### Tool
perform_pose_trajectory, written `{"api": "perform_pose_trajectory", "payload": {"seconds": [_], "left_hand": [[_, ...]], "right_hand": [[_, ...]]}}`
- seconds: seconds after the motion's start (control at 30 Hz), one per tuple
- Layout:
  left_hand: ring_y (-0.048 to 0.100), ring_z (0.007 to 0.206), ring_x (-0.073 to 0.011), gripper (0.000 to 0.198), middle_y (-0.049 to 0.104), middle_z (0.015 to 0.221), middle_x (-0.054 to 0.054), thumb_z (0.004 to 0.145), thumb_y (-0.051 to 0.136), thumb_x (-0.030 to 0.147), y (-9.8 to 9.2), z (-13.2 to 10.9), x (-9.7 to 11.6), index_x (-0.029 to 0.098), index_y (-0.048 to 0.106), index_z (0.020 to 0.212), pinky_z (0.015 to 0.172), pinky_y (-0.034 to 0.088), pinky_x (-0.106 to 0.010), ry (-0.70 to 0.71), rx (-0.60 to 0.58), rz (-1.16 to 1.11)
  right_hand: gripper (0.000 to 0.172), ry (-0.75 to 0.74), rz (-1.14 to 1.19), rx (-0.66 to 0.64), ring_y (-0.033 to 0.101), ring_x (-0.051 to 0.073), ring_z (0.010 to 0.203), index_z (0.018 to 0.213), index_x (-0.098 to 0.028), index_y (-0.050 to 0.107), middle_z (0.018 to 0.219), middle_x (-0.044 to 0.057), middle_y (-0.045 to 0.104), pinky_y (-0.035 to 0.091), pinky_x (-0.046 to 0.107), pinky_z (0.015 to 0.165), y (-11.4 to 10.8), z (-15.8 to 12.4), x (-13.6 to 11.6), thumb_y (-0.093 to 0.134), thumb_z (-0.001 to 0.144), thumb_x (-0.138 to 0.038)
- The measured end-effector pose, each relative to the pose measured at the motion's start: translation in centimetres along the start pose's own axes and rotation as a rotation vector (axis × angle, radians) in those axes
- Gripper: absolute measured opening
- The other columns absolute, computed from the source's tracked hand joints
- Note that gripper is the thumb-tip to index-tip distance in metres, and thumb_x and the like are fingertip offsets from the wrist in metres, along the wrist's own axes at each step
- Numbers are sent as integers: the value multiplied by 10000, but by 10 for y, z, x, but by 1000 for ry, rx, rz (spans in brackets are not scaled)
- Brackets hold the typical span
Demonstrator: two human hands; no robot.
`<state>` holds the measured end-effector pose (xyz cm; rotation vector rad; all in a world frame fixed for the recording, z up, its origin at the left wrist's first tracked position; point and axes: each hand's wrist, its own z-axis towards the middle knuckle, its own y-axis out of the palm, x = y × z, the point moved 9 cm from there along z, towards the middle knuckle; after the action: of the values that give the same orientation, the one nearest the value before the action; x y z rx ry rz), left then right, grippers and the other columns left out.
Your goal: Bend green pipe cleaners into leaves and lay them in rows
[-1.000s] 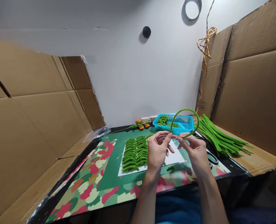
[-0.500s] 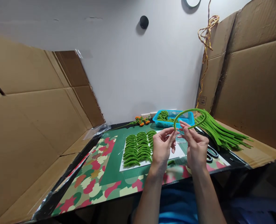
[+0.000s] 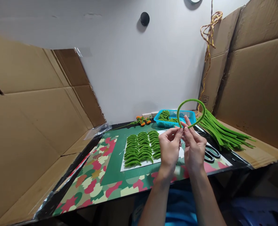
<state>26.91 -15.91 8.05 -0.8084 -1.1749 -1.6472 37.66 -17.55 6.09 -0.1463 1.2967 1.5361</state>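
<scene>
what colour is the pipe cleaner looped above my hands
The pipe cleaner is bright green, best seen in the head view.

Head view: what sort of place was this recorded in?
Probably a small handicraft workspace: curled green pieces are laid out in neat rows, a bundle of green stems lies to the right, and what look like orange flowers lie at the back.

One head-worn view looks forward and down from the person's side of the surface [image 3: 115, 168], just behind its near edge. It faces the pale wall [image 3: 129, 69] squarely, with the left hand [image 3: 170, 146] and right hand [image 3: 195, 147] close in front, and spans cardboard panels [image 3: 256, 84] on both sides.
</scene>
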Motion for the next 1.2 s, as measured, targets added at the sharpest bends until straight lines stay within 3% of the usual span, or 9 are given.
{"api": "perform_pose_trajectory", "payload": {"seconds": [0.2,0.33,0.47,0.57,0.7,0.9,1.03,1.2], "left_hand": [[451,482,-61,425,602,670,9,858,795,556,3,-1,1,133,751,868,454,381,-207,56,-16,122],[485,497,-55,451,645,771,-12,854,789,574,1,2,2,131,704,842,456,393,-201,69,-63,190],[504,450,-58,514,621,724,2,782,820,621,1,6,-9,131,662,789,400,361,-192,-62,-209,209],[521,413,-71,561,607,696,7,729,839,656,11,1,-19,131,648,774,331,290,-187,-207,-352,162],[533,403,-74,567,606,673,11,723,849,654,28,-10,-25,123,657,775,323,313,-181,-280,-437,104],[546,405,-73,570,619,687,4,731,850,651,40,-24,-37,111,676,785,333,352,-176,-346,-475,49],[557,423,-77,564,630,700,-3,744,844,645,43,-30,-39,107,691,818,346,361,-181,-353,-509,39],[568,442,-76,521,634,710,-3,774,839,608,41,-35,-41,113,682,806,357,348,-182,-381,-578,38]], "right_hand": [[247,6,-21,-17,637,332,1317,1067,-209,859,1523,136,621,503,496,1116,-1,2,2,803,887,-368],[260,41,-57,-64,685,324,1238,1075,-189,846,1334,145,745,505,496,1090,-5,7,6,818,880,-359],[284,32,52,-41,708,290,1193,1091,-209,825,1301,112,759,506,483,1096,-17,16,-2,793,903,-420],[268,48,237,-76,667,271,1291,1058,-237,815,1360,85,732,431,487,1204,-22,22,-10,741,946,-469],[162,79,430,-100,623,248,1360,972,-295,802,1388,26,717,360,509,1273,-28,26,-18,756,941,-447],[112,17,489,63,642,240,1333,900,-282,809,1316,8,741,394,474,1262,-50,30,-19,860,848,-367],[186,32,502,40,635,204,1338,976,-269,824,1323,37,736,465,374,1205,-49,32,-20,832,882,-430],[144,125,571,-8,701,169,1216,933,-272,823,1349,44,726,605,289,987,-47,32,-20,777,932,-408]]}}
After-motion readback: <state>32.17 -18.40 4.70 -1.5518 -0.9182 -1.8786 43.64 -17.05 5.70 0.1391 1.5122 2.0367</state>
